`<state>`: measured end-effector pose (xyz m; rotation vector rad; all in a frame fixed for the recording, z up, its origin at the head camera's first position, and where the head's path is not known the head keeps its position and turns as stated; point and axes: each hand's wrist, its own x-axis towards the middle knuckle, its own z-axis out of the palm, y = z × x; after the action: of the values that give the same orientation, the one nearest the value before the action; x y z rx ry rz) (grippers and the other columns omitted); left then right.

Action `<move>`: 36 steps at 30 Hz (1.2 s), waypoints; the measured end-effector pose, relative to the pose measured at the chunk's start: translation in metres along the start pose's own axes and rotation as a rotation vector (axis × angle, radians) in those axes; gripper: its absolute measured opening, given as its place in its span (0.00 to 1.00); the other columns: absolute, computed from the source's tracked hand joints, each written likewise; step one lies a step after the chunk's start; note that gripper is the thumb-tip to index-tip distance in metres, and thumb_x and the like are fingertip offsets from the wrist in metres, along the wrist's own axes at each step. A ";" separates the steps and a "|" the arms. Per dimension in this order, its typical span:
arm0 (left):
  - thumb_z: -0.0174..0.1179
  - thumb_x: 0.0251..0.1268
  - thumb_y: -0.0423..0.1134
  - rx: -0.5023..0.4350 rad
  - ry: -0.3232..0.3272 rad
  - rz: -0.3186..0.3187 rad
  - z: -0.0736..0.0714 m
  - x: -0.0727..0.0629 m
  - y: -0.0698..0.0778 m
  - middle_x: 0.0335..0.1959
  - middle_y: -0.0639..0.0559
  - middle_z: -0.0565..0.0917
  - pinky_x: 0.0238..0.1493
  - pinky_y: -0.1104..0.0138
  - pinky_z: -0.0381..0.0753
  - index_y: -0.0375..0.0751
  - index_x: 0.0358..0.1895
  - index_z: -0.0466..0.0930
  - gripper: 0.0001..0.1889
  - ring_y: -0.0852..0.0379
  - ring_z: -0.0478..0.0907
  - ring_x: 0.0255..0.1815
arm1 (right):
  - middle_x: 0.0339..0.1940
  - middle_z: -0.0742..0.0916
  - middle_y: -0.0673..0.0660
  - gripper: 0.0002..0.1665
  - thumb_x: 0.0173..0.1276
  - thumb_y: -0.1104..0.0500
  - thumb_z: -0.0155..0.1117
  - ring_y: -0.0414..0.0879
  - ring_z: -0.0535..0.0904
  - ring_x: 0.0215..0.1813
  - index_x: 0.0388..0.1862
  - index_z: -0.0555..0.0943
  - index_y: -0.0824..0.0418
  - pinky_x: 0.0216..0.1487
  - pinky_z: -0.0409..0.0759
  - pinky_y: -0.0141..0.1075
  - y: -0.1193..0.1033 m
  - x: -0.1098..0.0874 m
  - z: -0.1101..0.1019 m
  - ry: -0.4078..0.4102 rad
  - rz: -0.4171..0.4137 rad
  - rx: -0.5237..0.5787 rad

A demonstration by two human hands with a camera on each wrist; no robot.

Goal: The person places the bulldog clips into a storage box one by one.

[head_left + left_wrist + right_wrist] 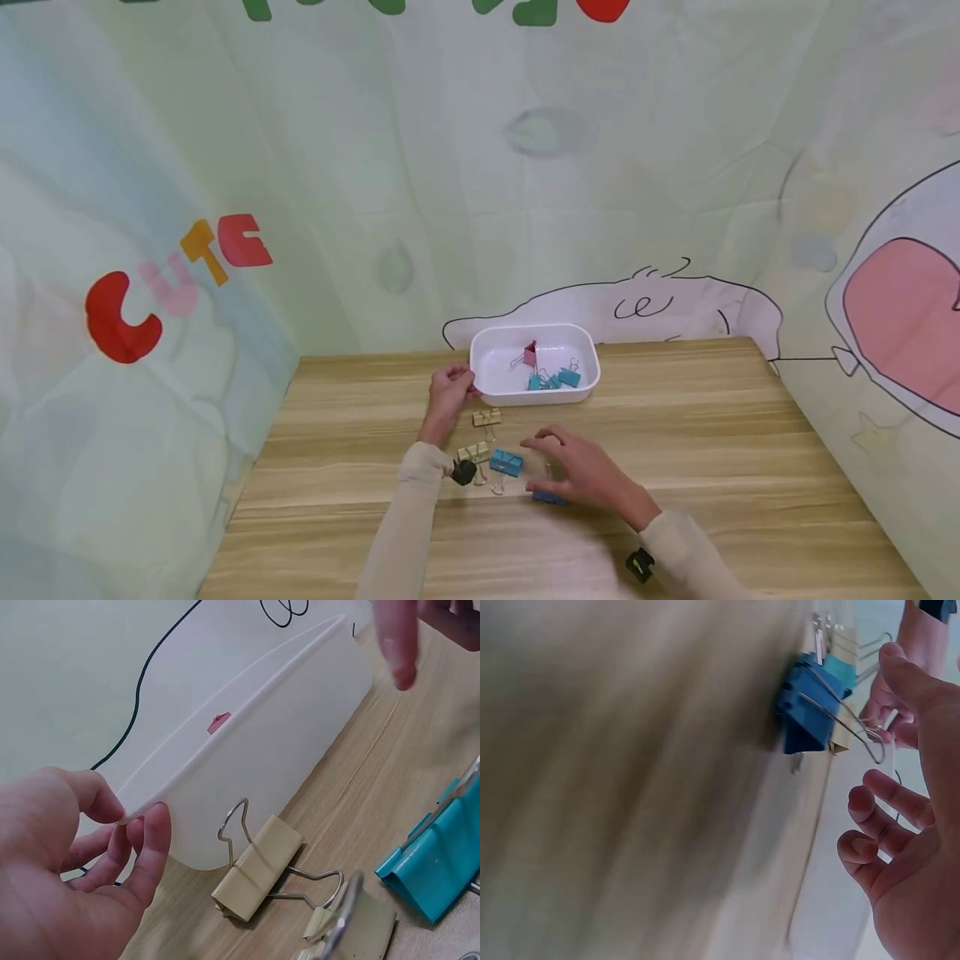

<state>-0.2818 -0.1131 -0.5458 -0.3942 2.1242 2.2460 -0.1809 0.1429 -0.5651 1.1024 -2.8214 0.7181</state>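
My left hand (448, 396) pinches the rim of a white plastic tray (262, 742) at its left end, thumb on one side and fingertips on the other. My right hand (581, 468) hovers over a dark blue binder clip (548, 498), fingers spread and apart from it, partly hiding it in the head view. In the right wrist view the blue clip (810, 705) stands beyond the thumb with its wire handle toward the hand. Between my hands lie a teal binder clip (506, 462) and two cream binder clips, one near the tray (486, 418), the other closer to me (472, 452).
Inside the tray sit a dark pink binder clip (530, 353) and several teal clips (569, 377). The tray stands at the back edge of the wooden table (712, 433), against a printed cloth backdrop (360, 183). A black wrist device (464, 472) overlaps the nearer cream clip.
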 end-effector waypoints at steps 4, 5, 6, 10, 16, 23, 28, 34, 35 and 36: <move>0.56 0.71 0.26 -0.008 0.003 0.008 0.001 0.003 -0.002 0.53 0.24 0.79 0.40 0.64 0.90 0.20 0.59 0.74 0.17 0.44 0.83 0.37 | 0.60 0.80 0.50 0.37 0.66 0.36 0.72 0.42 0.80 0.49 0.70 0.79 0.48 0.50 0.87 0.43 -0.001 -0.010 0.003 -0.039 0.028 0.021; 0.56 0.71 0.26 -0.014 0.001 0.011 0.001 0.003 -0.003 0.53 0.24 0.78 0.40 0.64 0.90 0.20 0.59 0.74 0.17 0.44 0.83 0.37 | 0.59 0.80 0.50 0.36 0.67 0.36 0.72 0.42 0.79 0.49 0.70 0.79 0.48 0.49 0.87 0.42 -0.001 -0.012 0.004 -0.044 0.032 0.021; 0.56 0.71 0.26 -0.019 0.003 0.013 0.001 0.004 -0.003 0.53 0.24 0.78 0.39 0.64 0.91 0.20 0.59 0.74 0.17 0.45 0.84 0.37 | 0.59 0.80 0.50 0.36 0.66 0.37 0.72 0.42 0.79 0.48 0.69 0.80 0.48 0.48 0.87 0.42 -0.001 -0.014 0.004 -0.047 0.033 0.027; 0.56 0.70 0.25 -0.037 0.005 0.015 0.000 0.005 -0.004 0.52 0.26 0.79 0.40 0.63 0.91 0.20 0.58 0.75 0.16 0.46 0.83 0.36 | 0.56 0.80 0.49 0.33 0.66 0.38 0.73 0.40 0.79 0.46 0.67 0.81 0.48 0.46 0.86 0.39 -0.001 -0.019 0.007 -0.049 0.030 0.022; 0.56 0.70 0.25 -0.023 0.010 0.013 0.000 0.003 -0.003 0.51 0.27 0.80 0.43 0.60 0.91 0.20 0.58 0.75 0.16 0.48 0.82 0.35 | 0.55 0.82 0.50 0.29 0.67 0.42 0.74 0.40 0.80 0.47 0.65 0.82 0.49 0.45 0.86 0.37 0.001 -0.026 0.011 -0.061 0.040 0.009; 0.56 0.69 0.25 -0.020 0.010 0.019 0.000 0.003 -0.003 0.50 0.27 0.79 0.43 0.59 0.91 0.19 0.57 0.75 0.16 0.48 0.82 0.34 | 0.51 0.84 0.49 0.23 0.70 0.46 0.72 0.39 0.79 0.46 0.61 0.84 0.50 0.46 0.86 0.37 0.001 -0.030 0.014 -0.063 0.028 0.007; 0.56 0.69 0.25 -0.019 0.011 0.023 0.000 0.002 -0.003 0.50 0.26 0.79 0.43 0.59 0.91 0.19 0.57 0.75 0.16 0.48 0.82 0.34 | 0.47 0.84 0.47 0.18 0.69 0.49 0.73 0.37 0.79 0.44 0.56 0.86 0.52 0.44 0.86 0.35 0.002 -0.032 0.017 -0.030 -0.013 -0.019; 0.56 0.71 0.26 -0.018 0.007 0.003 -0.001 0.001 -0.002 0.53 0.26 0.79 0.47 0.57 0.91 0.20 0.58 0.75 0.16 0.46 0.83 0.37 | 0.43 0.84 0.46 0.17 0.67 0.52 0.74 0.37 0.79 0.42 0.53 0.86 0.53 0.39 0.85 0.33 0.002 -0.031 0.019 0.001 -0.051 -0.042; 0.56 0.71 0.26 -0.019 0.005 0.003 -0.001 0.001 -0.002 0.53 0.26 0.79 0.46 0.58 0.91 0.20 0.59 0.74 0.17 0.47 0.83 0.37 | 0.43 0.84 0.46 0.17 0.66 0.52 0.74 0.37 0.79 0.42 0.53 0.86 0.53 0.39 0.85 0.33 0.002 -0.031 0.019 0.003 -0.053 -0.044; 0.56 0.71 0.26 -0.021 0.005 0.004 -0.001 0.001 -0.002 0.53 0.26 0.79 0.45 0.59 0.91 0.20 0.59 0.74 0.17 0.47 0.83 0.37 | 0.43 0.84 0.46 0.17 0.66 0.52 0.74 0.37 0.79 0.42 0.53 0.86 0.53 0.39 0.85 0.33 0.002 -0.031 0.019 0.001 -0.051 -0.045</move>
<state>-0.2826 -0.1136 -0.5482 -0.3979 2.1075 2.2735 -0.1560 0.1557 -0.5883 1.1624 -2.7826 0.6479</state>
